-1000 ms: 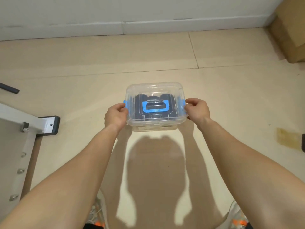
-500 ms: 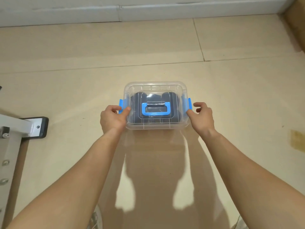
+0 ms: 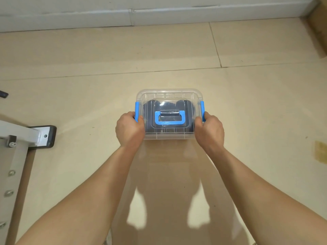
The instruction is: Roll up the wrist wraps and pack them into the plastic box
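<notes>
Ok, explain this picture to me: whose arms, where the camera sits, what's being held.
No machine here: a person wears a camera on the head, looking down at their own bare arms. The left hand and right hand grip the sides of a clear plastic box at its blue latches. Its lid is on, with a blue handle on top; dark wrist wraps show through. Below is a beige floor; a white metal frame stands at the left.

Beige tile floor (image 3: pixel 88 96), metal frame (image 3: pixel 35 137), cardboard box (image 3: pixel 318 29)
</notes>
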Tool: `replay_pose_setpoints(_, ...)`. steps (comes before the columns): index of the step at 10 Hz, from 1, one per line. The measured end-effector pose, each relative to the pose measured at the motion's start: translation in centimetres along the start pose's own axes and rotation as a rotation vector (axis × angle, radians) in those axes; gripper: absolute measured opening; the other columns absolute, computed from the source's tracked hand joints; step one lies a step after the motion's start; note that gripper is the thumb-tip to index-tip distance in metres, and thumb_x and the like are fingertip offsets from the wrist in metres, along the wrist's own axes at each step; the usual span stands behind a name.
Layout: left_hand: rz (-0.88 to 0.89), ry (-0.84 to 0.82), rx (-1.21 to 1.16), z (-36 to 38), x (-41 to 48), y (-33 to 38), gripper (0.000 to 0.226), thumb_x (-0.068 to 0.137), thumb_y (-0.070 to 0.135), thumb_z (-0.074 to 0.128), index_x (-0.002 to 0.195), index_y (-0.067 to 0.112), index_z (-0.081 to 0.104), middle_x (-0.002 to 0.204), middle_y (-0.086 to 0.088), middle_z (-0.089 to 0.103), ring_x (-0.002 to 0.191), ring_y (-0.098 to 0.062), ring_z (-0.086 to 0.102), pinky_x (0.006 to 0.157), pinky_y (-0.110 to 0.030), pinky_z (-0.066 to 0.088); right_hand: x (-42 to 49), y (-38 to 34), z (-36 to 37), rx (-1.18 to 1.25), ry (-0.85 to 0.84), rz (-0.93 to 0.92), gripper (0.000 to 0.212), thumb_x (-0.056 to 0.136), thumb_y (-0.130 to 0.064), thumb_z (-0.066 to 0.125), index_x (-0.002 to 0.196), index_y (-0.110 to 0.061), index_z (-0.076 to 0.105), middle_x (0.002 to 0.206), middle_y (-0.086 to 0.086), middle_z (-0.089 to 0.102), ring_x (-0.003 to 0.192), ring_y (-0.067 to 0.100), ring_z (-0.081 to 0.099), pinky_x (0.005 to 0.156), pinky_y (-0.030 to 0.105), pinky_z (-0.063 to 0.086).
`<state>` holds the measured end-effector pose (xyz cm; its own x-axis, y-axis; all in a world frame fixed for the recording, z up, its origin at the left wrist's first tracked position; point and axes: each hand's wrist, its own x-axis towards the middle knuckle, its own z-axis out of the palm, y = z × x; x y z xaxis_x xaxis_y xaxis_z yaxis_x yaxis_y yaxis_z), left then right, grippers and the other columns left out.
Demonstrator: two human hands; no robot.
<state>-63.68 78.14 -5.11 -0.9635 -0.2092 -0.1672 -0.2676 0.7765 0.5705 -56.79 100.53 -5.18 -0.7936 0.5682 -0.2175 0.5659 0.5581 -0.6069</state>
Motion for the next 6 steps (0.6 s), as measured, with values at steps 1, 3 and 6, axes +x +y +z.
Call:
replay_pose_setpoints(1, 0.021, 0.028, 0.091, 0.2, 0.0, 0.7, 0.021, 0.096, 0.024, 0.052, 0.085, 0.01, 0.064, 0.084, -0.009, 0.061, 0.075, -0.03, 0.054, 0.067, -0.036, 0.039, 0.2, -0.2, 0.1, -0.073, 0.014, -0.015, 0.02, 0.091, -0.027, 0.05, 0.079, -0.011, 0.043, 0.081, 0.004, 0.047, 0.076, 0.029, 0.048, 0.066, 0.038, 0.038)
replay_pose_setpoints(3, 0.051, -0.115, 0.117, 0.0, 1.3, 1.9, 0.019, 0.093, 0.026, 0.053, 0.088, 0.011, 0.064, 0.09, -0.012, 0.064, 0.084, -0.033, 0.059, 0.068, -0.036, 0.044, 2.1, -1.1, -0.6, -0.149, -0.044, -0.011, 0.025, 0.093, -0.025, 0.052, 0.107, -0.005, 0.054, 0.1, 0.01, 0.054, 0.091, 0.034, 0.054, 0.072, 0.038, 0.042)
replay_pose_setpoints(6, 0.097, -0.407, 0.321, -7.1, -2.8, 4.0, 0.049, 0.095, 0.043, 0.054, 0.137, 0.017, 0.052, 0.131, -0.009, 0.061, 0.121, -0.032, 0.056, 0.097, -0.041, 0.049, -1.3, -5.6, -7.2, -0.311, -0.277, 0.024, 0.046, 0.097, -0.031, 0.052, 0.137, -0.011, 0.048, 0.136, 0.014, 0.048, 0.124, 0.037, 0.049, 0.086, 0.039, 0.04)
